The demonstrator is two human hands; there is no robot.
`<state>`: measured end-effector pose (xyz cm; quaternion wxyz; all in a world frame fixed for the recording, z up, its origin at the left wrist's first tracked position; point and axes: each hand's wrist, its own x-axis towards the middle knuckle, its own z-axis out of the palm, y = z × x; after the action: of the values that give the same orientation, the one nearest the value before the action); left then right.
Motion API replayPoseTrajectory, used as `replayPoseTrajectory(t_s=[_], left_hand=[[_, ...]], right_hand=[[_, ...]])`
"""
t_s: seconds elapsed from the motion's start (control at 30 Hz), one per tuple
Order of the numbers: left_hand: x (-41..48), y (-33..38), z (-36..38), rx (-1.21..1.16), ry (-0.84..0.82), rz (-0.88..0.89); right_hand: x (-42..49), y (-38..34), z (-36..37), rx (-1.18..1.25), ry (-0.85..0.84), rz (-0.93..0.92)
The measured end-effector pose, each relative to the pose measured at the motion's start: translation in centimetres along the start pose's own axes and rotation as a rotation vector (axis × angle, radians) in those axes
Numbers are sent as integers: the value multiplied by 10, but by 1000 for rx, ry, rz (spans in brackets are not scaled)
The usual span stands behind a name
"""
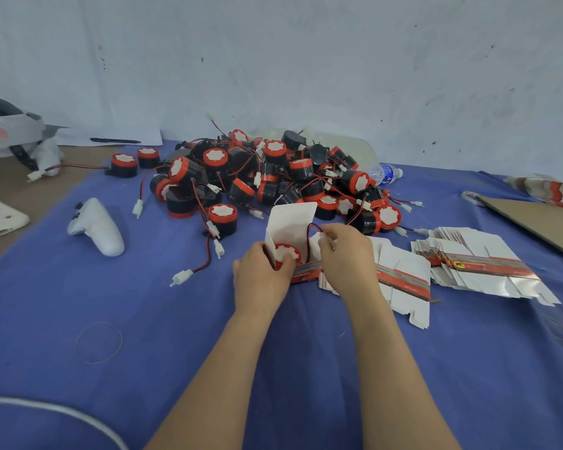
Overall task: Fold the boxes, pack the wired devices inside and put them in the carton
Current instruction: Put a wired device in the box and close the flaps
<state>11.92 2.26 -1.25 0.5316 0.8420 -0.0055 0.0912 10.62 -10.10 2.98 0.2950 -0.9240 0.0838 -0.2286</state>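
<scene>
The folded box (293, 222) stands upright on the blue cloth (176, 336), near the centre of the view. It is white card with a red printed band, and its rounded top flap is raised. One wired device (286, 254) sits inside: a cylinder with a red rim and a white, gear-shaped face. The left hand (260, 277) grips the box's left wall, thumb on the device's rim. The right hand (348, 254) pinches the red-and-black lead (312, 226), which arches over the box opening.

Just right of the box lie fanned stacks of flat box blanks (478, 258), glossy white with red bands. Behind is a loose pile of devices (273, 170) with tangled leads and white plug connectors. A clear water bottle (385, 173) lies at the pile's right edge. A smooth white controller (96, 227) rests well to the left.
</scene>
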Motion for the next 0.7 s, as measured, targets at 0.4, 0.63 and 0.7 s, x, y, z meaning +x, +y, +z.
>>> replayPoseTrajectory(t_s=[0.4,0.63,0.7], left_hand=[[-1,0,0,28,10,9],[-2,1,-1,63,24,23],[-1,0,-1,59,21,23]], right_hand=[[0,3,16,-179,86,-2],[-5,-1,23,-268,114,-9],[-5,2,24,-223,100,-19]])
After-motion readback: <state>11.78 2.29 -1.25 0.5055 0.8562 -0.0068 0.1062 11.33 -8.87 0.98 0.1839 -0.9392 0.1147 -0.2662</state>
